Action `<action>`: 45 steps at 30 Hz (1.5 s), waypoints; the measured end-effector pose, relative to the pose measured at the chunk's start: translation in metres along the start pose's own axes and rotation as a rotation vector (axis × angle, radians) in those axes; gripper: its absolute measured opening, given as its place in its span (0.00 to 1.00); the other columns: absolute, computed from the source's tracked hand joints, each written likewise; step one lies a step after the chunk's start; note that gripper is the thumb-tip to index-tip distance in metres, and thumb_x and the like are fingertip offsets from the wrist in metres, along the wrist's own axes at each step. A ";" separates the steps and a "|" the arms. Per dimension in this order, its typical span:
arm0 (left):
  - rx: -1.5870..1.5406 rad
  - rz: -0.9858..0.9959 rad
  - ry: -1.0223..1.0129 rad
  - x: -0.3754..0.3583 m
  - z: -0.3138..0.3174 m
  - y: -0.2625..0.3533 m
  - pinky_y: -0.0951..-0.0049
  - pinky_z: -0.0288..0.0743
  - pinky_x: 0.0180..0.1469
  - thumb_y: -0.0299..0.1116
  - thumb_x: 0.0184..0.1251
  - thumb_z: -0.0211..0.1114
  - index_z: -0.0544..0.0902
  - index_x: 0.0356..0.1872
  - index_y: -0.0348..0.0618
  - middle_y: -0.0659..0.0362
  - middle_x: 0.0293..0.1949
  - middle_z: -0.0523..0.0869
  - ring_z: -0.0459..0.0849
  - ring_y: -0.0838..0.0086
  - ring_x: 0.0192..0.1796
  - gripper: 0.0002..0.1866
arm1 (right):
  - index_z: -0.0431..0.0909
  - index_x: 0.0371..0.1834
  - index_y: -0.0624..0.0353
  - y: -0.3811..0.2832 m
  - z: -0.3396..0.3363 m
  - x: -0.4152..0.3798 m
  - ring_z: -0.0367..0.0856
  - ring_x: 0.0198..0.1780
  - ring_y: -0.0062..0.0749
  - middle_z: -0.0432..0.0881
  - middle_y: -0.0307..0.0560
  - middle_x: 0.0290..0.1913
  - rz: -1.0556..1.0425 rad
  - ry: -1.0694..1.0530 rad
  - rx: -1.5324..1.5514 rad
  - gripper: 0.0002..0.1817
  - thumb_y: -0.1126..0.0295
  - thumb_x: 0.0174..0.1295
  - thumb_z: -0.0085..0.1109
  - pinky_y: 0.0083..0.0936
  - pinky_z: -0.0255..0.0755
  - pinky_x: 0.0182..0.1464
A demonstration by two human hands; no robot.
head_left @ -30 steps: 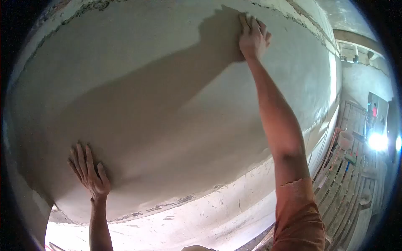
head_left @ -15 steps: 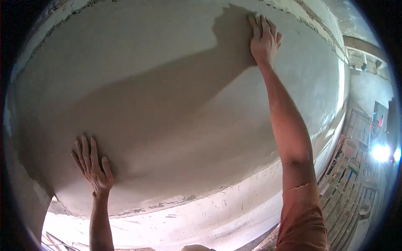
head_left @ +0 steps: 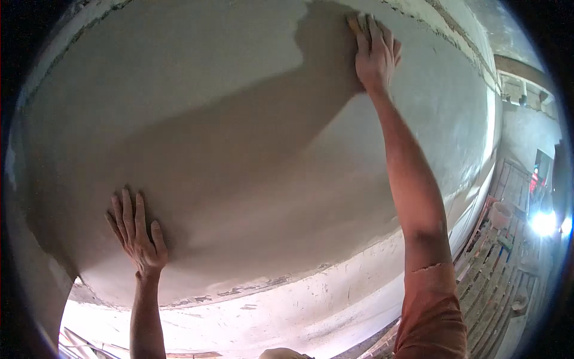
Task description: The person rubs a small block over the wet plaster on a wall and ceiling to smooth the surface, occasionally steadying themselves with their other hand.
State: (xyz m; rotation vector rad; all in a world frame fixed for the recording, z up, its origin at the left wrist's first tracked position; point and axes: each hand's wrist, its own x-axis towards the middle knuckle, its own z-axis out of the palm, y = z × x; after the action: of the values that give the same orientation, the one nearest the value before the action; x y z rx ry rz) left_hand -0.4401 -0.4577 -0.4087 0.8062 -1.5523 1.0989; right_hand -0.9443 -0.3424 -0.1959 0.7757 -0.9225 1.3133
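A broad grey plastered wall (head_left: 239, 149) fills most of the head view, its surface smooth and damp-looking. High on it, my right hand (head_left: 375, 57) presses a small yellowish sponge-like pad (head_left: 354, 24) against the plaster. Only the pad's left edge shows; the fingers hide the rest. Lower left, my left hand (head_left: 136, 233) lies against the wall, fingers spread and holding nothing. A dark shadow of my right arm falls across the plaster between the two hands.
Rough plaster edges border the wall above and below, with a pale band (head_left: 335, 287) beneath. At right are a slatted plank platform (head_left: 493, 269), a bucket (head_left: 500, 214) and a bright lamp (head_left: 543, 224). Thin poles (head_left: 81, 346) show at lower left.
My right hand has shifted slightly left with the pad, and more of the pad's edge shows. My left hand appears slightly farther right, still spread on the wall.
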 end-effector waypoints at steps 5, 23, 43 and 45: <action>-0.040 0.002 0.035 0.003 0.000 0.005 0.36 0.38 0.84 0.44 0.79 0.45 0.72 0.77 0.40 0.48 0.81 0.66 0.55 0.46 0.85 0.31 | 0.74 0.77 0.43 -0.032 0.006 0.000 0.67 0.70 0.47 0.74 0.39 0.73 -0.026 -0.152 -0.038 0.25 0.56 0.79 0.50 0.47 0.59 0.73; -0.014 0.008 0.051 0.002 0.002 0.005 0.38 0.40 0.84 0.44 0.81 0.44 0.71 0.77 0.42 0.48 0.81 0.66 0.56 0.46 0.84 0.30 | 0.75 0.75 0.44 0.037 -0.030 -0.048 0.68 0.69 0.48 0.73 0.38 0.74 0.055 -0.230 -0.083 0.25 0.55 0.78 0.50 0.49 0.59 0.72; 0.018 -0.030 0.001 -0.002 -0.001 0.002 0.37 0.40 0.84 0.43 0.79 0.46 0.74 0.76 0.43 0.51 0.81 0.67 0.56 0.49 0.84 0.29 | 0.74 0.75 0.50 0.012 0.003 -0.018 0.67 0.72 0.48 0.73 0.46 0.73 0.051 -0.020 -0.043 0.26 0.55 0.79 0.49 0.48 0.57 0.73; 0.033 -0.020 0.001 -0.001 -0.001 0.001 0.37 0.40 0.84 0.43 0.79 0.46 0.74 0.76 0.44 0.51 0.81 0.67 0.56 0.49 0.84 0.29 | 0.75 0.74 0.50 -0.028 0.023 0.024 0.67 0.72 0.48 0.73 0.46 0.72 0.171 -0.005 -0.071 0.25 0.55 0.78 0.50 0.46 0.58 0.72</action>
State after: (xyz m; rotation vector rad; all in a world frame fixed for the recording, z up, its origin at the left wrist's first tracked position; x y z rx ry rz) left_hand -0.4398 -0.4562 -0.4101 0.8417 -1.5259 1.1120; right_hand -0.9182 -0.3552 -0.1637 0.6567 -1.0527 1.4189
